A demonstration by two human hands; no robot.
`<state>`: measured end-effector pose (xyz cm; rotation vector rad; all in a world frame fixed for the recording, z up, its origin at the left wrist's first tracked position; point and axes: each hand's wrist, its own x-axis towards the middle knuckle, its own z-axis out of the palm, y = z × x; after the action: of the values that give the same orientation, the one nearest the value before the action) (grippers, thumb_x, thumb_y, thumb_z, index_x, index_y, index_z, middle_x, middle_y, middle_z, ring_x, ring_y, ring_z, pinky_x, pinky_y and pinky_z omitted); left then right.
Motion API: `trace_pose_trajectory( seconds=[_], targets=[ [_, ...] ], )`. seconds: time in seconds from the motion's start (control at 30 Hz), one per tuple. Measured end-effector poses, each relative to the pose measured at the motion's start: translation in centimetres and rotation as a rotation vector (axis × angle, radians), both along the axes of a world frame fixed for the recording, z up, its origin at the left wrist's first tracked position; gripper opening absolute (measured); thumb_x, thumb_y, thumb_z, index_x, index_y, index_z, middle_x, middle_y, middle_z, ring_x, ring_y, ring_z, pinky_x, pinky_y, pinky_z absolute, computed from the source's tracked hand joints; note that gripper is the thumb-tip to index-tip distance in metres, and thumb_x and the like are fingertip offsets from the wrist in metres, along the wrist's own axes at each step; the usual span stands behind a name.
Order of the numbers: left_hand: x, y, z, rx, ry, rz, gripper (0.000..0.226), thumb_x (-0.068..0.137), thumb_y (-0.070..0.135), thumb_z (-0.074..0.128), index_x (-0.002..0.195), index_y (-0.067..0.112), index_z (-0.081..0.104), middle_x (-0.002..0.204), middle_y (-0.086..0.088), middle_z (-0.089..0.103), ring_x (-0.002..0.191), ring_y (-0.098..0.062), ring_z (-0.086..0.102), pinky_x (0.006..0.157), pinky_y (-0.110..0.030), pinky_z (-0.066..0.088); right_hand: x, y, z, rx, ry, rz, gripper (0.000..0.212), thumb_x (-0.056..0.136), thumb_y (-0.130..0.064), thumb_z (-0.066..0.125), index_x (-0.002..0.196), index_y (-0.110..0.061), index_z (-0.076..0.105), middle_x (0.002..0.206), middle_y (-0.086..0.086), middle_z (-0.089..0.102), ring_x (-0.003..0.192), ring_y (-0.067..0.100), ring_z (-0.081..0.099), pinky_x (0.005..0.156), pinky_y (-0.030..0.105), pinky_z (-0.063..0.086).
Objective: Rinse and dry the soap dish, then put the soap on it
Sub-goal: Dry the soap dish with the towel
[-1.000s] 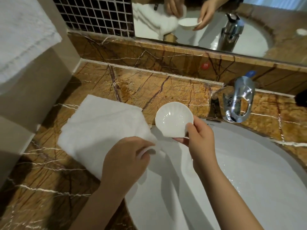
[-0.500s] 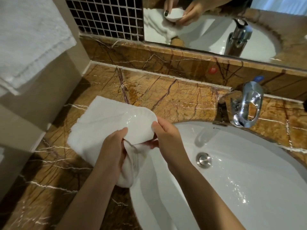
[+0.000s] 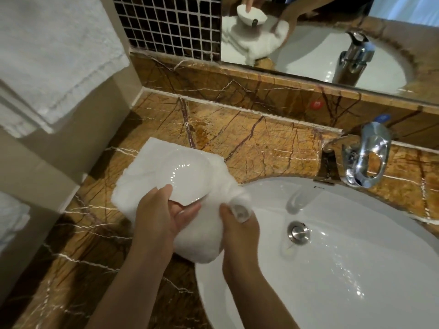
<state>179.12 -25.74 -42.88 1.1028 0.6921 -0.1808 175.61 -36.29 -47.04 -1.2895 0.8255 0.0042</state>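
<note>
A white shell-shaped soap dish (image 3: 187, 176) lies tilted over a white towel (image 3: 142, 176) at the sink's left rim. My left hand (image 3: 164, 217) pinches the dish's near edge, thumb on top and fingers beneath. My right hand (image 3: 240, 236) grips a bunched part of the towel, which wraps up around the dish's right side and underside. I see no soap in this view.
The white basin (image 3: 332, 269) with its metal drain plug (image 3: 298, 232) fills the right side. A chrome faucet (image 3: 365, 160) stands behind it on the brown marble counter (image 3: 249, 143). Another towel (image 3: 54, 55) hangs at upper left. A mirror (image 3: 332, 32) lines the back wall.
The dish has passed from my right hand to my left hand. The towel has been lifted off the counter and bunched around the dish, and my right hand now holds the towel.
</note>
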Motion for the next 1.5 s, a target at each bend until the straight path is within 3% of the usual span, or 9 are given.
trace_pose_trajectory(
  seconds=[0.17, 0.3, 0.37, 0.53, 0.7, 0.93, 1.2, 1.37, 1.5],
  targets=[
    [-0.8, 0.3, 1.7, 0.127, -0.205, -0.172, 0.013, 0.088, 0.019, 0.052, 0.087, 0.007, 0.055, 0.075, -0.009, 0.068, 0.073, -0.021, 0.069, 0.071, -0.042, 0.058, -0.8, -5.9, 5.1, -0.104, -0.212, -0.245, 0.033, 0.078, -0.011, 0.067, 0.111, -0.014, 0.063, 0.09, -0.001, 0.071, 0.067, 0.001, 0.067, 0.05, 0.018, 0.051],
    [-0.7, -0.8, 2.3, 0.27, -0.152, -0.181, 0.011, 0.088, 0.02, 0.056, 0.088, 0.011, 0.062, 0.073, -0.007, 0.072, 0.069, -0.016, 0.071, 0.067, -0.041, 0.059, -2.3, -8.7, 8.9, -0.715, -0.399, -0.081, 0.041, 0.072, -0.018, 0.059, 0.1, -0.048, 0.056, 0.092, -0.03, 0.062, 0.085, -0.017, 0.055, 0.067, 0.005, 0.042],
    [-0.6, -1.9, 2.4, 0.289, -0.156, -0.229, 0.012, 0.087, 0.02, 0.058, 0.082, 0.012, 0.064, 0.084, -0.009, 0.069, 0.077, -0.018, 0.07, 0.061, -0.037, 0.06, -1.7, -8.8, 8.8, -0.856, -0.476, 0.024, 0.045, 0.073, -0.011, 0.055, 0.106, -0.04, 0.059, 0.101, -0.025, 0.062, 0.094, -0.018, 0.051, 0.078, -0.001, 0.037],
    [-0.7, -4.1, 1.5, 0.498, -0.246, -0.394, 0.026, 0.088, 0.023, 0.056, 0.068, 0.005, 0.059, 0.067, -0.012, 0.063, 0.071, -0.032, 0.063, 0.069, -0.058, 0.055, 0.2, -6.8, 5.4, -1.038, -0.526, 0.394, 0.049, 0.07, 0.01, 0.061, 0.115, -0.01, 0.066, 0.118, 0.006, 0.066, 0.108, 0.024, 0.059, 0.088, 0.034, 0.048],
    [0.0, -4.1, 0.2, 0.579, -0.349, -0.543, 0.038, 0.08, 0.038, 0.049, 0.074, 0.003, 0.064, 0.076, -0.024, 0.063, 0.078, -0.041, 0.063, 0.073, -0.058, 0.055, 0.9, -6.4, 3.6, -1.061, -0.504, 0.637, 0.047, 0.075, -0.001, 0.055, 0.119, -0.014, 0.064, 0.119, -0.002, 0.067, 0.108, 0.022, 0.057, 0.085, 0.022, 0.042],
    [0.4, -5.3, -1.7, 0.449, -0.305, -0.33, 0.03, 0.089, 0.007, 0.053, 0.063, -0.008, 0.051, 0.065, -0.025, 0.048, 0.062, -0.024, 0.052, 0.061, -0.047, 0.054, 1.2, -6.2, 2.9, -1.305, -0.26, 0.785, 0.04, 0.08, -0.001, 0.049, 0.114, -0.019, 0.061, 0.128, -0.009, 0.061, 0.102, 0.022, 0.045, 0.059, 0.028, 0.039],
    [0.1, -6.8, -1.8, 0.431, -0.288, -0.313, 0.037, 0.09, 0.018, 0.049, 0.061, 0.0, 0.037, 0.06, -0.013, 0.037, 0.058, -0.021, 0.036, 0.057, -0.037, 0.031, -1.5, -5.5, 2.8, -1.156, -0.344, 0.597, 0.038, 0.072, 0.001, 0.048, 0.102, -0.018, 0.062, 0.086, -0.006, 0.064, 0.075, 0.021, 0.05, 0.052, 0.03, 0.043],
    [0.8, -5.5, -1.9, 0.263, -0.06, -0.194, 0.023, 0.087, 0.009, 0.05, 0.065, 0.005, 0.051, 0.064, -0.004, 0.059, 0.064, -0.019, 0.058, 0.05, -0.029, 0.05, -3.1, -7.4, 3.1, -0.893, -0.493, 0.583, 0.06, 0.059, 0.004, 0.051, 0.111, -0.02, 0.069, 0.105, -0.03, 0.061, 0.092, 0.008, 0.055, 0.08, 0.008, 0.04],
    [1.6, -4.0, -0.6, 0.208, -0.055, -0.137, 0.016, 0.086, 0.007, 0.052, 0.073, 0.015, 0.057, 0.092, -0.009, 0.061, 0.084, -0.03, 0.065, 0.053, -0.032, 0.057, -3.3, -10.3, 3.7, -0.949, -0.48, 0.423, 0.043, 0.078, -0.011, 0.053, 0.113, -0.033, 0.064, 0.107, -0.029, 0.06, 0.096, 0.004, 0.054, 0.082, 0.013, 0.039]
  ],
)
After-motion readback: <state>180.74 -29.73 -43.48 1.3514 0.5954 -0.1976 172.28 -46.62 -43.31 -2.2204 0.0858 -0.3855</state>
